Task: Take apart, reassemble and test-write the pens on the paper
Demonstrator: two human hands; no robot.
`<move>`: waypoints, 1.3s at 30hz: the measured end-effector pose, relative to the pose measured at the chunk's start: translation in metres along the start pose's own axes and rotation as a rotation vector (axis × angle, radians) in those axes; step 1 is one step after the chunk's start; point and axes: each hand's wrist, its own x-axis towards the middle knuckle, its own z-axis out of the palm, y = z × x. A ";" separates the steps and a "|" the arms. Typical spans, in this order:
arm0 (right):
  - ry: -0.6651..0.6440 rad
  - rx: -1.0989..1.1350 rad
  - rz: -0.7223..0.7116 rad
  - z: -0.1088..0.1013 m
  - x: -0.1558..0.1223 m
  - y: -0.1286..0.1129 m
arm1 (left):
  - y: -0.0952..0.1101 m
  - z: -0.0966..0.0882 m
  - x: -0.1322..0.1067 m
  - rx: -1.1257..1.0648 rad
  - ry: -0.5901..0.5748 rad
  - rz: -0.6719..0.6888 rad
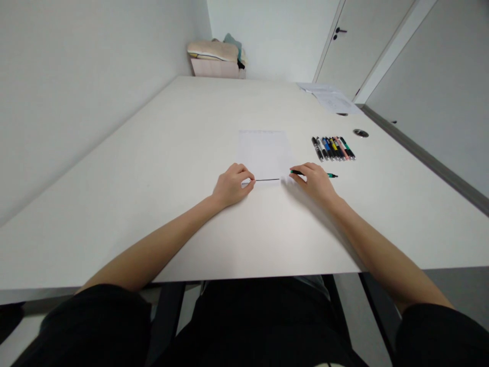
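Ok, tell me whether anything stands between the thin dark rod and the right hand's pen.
Nothing visible does: the thin dark rod, pinched in the left hand, points toward the right hand and its pen, and no other object shows in the gap.

Black was seen on the thin, straight rod (pixel 267 179), black and green on the slim pen (pixel 331 175), white on the rectangular paper sheet (pixel 263 153).

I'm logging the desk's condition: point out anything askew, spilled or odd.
No spill shows. The loose papers at the far right overlap crookedly, unlike the neat row of pens. The left hand pinches a thin dark rod, perhaps a refill outside its pen; the right hand holds a green-and-black pen.
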 end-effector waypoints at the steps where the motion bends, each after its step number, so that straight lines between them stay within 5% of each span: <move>1: 0.002 0.004 0.005 0.000 0.000 0.000 | 0.001 0.002 0.002 0.023 -0.018 0.011; 12: -0.012 0.023 0.002 0.004 0.000 -0.002 | 0.006 0.012 0.014 0.201 -0.140 0.097; 26: -0.076 0.038 -0.055 0.003 0.000 -0.001 | 0.012 0.007 0.005 0.160 -0.056 0.052; 39: -0.115 0.138 -0.330 -0.005 -0.005 -0.043 | 0.063 0.000 0.004 -0.448 -0.174 -0.455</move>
